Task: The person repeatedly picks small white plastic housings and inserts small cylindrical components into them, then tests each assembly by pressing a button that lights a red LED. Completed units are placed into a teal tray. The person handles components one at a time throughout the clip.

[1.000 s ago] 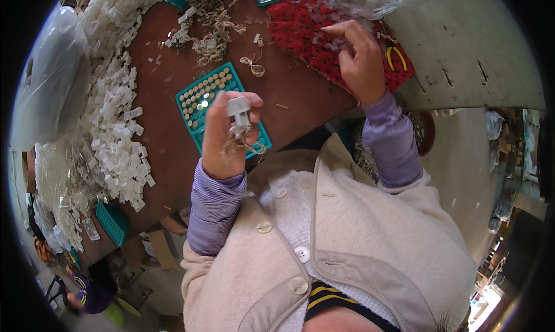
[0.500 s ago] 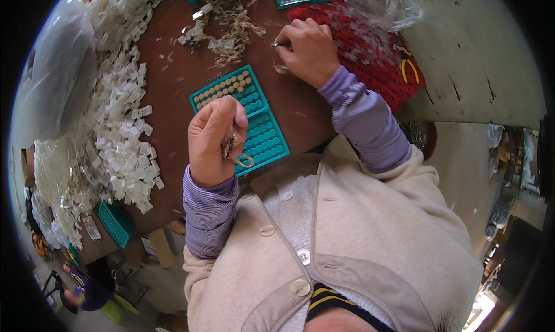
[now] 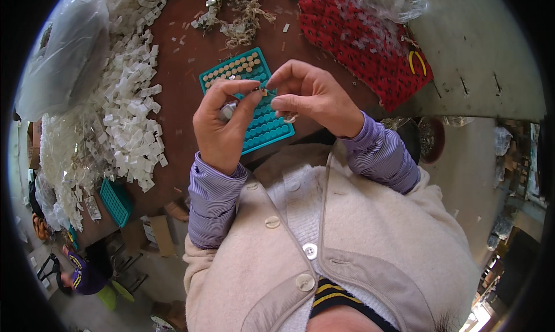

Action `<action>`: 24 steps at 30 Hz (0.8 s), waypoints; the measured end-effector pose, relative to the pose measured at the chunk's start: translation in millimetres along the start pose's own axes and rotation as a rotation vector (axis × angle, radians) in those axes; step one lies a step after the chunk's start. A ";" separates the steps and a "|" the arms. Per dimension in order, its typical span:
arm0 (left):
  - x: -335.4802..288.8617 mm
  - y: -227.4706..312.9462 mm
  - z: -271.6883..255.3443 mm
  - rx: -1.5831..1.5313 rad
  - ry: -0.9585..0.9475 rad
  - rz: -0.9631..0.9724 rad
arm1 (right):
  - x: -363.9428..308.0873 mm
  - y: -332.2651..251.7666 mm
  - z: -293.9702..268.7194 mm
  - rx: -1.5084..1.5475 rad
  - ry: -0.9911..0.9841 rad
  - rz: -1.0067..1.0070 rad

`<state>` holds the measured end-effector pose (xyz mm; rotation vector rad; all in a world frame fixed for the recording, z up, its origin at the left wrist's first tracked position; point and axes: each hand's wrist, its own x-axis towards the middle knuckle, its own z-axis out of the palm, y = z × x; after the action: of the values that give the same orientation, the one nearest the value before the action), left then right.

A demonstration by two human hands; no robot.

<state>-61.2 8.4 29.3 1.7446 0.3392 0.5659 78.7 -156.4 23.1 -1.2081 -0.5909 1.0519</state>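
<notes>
Both my hands meet above a teal tray [image 3: 269,136] of round wells. Tan round pieces [image 3: 228,68] fill wells in its far part. My left hand [image 3: 222,124] pinches a tiny metallic piece [image 3: 263,91] between thumb and forefinger. A silver-grey object [image 3: 228,110] is tucked in its curled fingers; its kind is unclear. My right hand [image 3: 318,98] faces it, thumb and forefinger curved around the same spot. A bit of tan cord [image 3: 289,118] shows below the right thumb, apparently held by the fingers, which partly hide it.
A heap of small white tags [image 3: 130,118] covers the left of the brown table [image 3: 182,83], beside a clear plastic bag [image 3: 66,60]. Tangled cords [image 3: 243,26] lie at the back. Yellow-handled pliers [image 3: 417,63] rest on red cloth [image 3: 370,60]. Another person [image 3: 87,274] is at lower left.
My right hand has come from beside the red cloth toward my left hand over the tray. The left hand has turned, its thumb and forefinger now pinching toward the right.
</notes>
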 end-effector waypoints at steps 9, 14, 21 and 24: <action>-15.5 10.2 6.2 -0.158 -0.020 -0.141 | -11.0 -11.7 4.2 -1.111 0.220 -0.871; -19.8 3.8 -24.8 0.056 -0.094 -0.045 | -0.1 -13.1 22.8 -1.275 0.152 -0.853; 45.8 -36.7 -151.0 1.218 0.092 -0.031 | 24.0 11.5 46.0 -1.074 0.056 -0.773; 78.1 -60.4 -164.8 1.499 -0.001 -0.180 | 24.3 15.7 51.2 -1.047 0.027 -0.672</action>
<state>-80.5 198.9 14.2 3.0675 1.0878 0.0949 41.1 -111.4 19.8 -1.7016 -1.5008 0.0900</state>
